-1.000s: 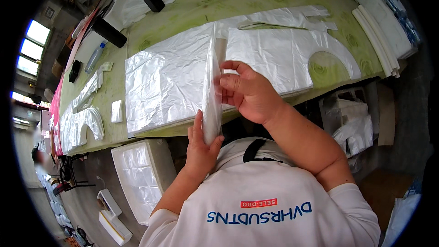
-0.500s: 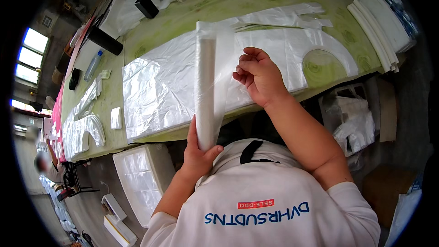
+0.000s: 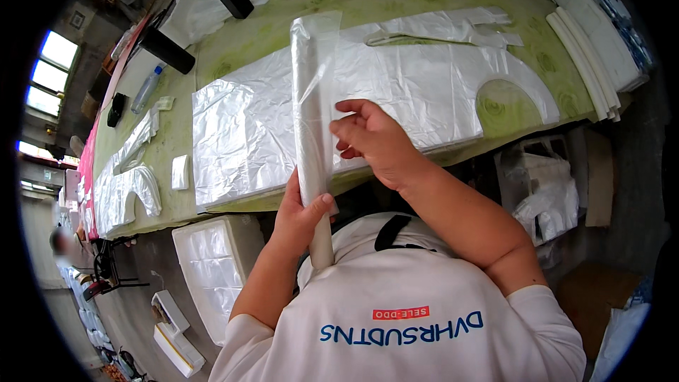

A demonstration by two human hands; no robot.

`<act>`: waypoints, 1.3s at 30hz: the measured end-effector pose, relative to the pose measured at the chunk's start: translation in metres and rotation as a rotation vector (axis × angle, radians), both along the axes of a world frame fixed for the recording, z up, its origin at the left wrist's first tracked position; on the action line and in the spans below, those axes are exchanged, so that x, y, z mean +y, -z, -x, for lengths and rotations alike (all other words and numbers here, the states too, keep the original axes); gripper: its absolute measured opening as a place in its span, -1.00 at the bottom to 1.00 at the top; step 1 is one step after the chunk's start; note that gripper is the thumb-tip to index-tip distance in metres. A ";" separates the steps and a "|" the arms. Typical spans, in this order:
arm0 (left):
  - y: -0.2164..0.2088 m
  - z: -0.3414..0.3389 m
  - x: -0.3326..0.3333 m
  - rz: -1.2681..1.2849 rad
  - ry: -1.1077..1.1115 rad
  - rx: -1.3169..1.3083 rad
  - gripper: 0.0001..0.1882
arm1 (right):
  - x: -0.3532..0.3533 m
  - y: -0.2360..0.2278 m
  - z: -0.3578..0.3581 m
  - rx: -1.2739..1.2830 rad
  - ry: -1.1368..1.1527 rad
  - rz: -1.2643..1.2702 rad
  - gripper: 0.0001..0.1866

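head view: the left hand (image 3: 300, 216) is clenched around the lower part of a rolled-up clear plastic sheet (image 3: 311, 120), standing it nearly upright in front of the chest, probably so the roll stays tight. the right hand (image 3: 375, 143) is beside the roll's middle, fingers curled and pinching its loose outer layer, as if to keep the film from springing open. the roll is off the table, above its near edge.

behind it, a flat stack of cut plastic sheets (image 3: 438, 92) lies along the near edge of the green table (image 3: 283, 35), with a curved cut-out towards its right end. a narrower offcut strip (image 3: 445, 28) lies nearer the far edge. smaller cut pieces (image 3: 127, 177) lie towards the table's left end, with a small white square pad (image 3: 180, 172) between them and the stack. a clear bottle (image 3: 146, 88) lies by the left far edge, next to a black cylinder (image 3: 166, 49). folded white stacks (image 3: 594, 49) sit at the right end. below the near edge stands a white box of plastic (image 3: 212, 262), and at the right a carton of crumpled film (image 3: 544, 198).
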State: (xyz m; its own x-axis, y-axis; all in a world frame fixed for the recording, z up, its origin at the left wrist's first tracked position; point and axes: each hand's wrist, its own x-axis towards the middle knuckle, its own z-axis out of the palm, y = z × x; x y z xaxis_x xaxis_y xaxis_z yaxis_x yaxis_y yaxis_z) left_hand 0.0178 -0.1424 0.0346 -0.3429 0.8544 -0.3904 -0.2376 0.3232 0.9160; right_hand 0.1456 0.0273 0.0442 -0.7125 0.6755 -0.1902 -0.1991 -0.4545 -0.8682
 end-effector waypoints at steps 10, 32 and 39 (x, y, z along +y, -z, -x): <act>0.014 -0.006 -0.014 -0.191 0.077 -0.119 0.20 | -0.008 0.018 0.016 -0.136 0.028 0.092 -0.81; 0.024 -0.024 -0.029 -0.156 -0.225 -0.384 0.00 | -0.071 0.032 -0.009 -0.261 -0.228 0.164 -0.69; 0.031 -0.038 -0.015 -0.129 -0.179 -0.462 -0.34 | -0.066 0.031 -0.014 -0.214 -0.134 0.220 -0.52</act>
State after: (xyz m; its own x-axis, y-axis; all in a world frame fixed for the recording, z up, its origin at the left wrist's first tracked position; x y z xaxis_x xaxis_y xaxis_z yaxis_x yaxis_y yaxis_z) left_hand 0.0563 -0.1575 0.0038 -0.3049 0.8494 -0.4308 -0.6684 0.1314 0.7321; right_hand 0.1595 -0.0389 0.0130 -0.7205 0.5046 -0.4755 0.0513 -0.6451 -0.7623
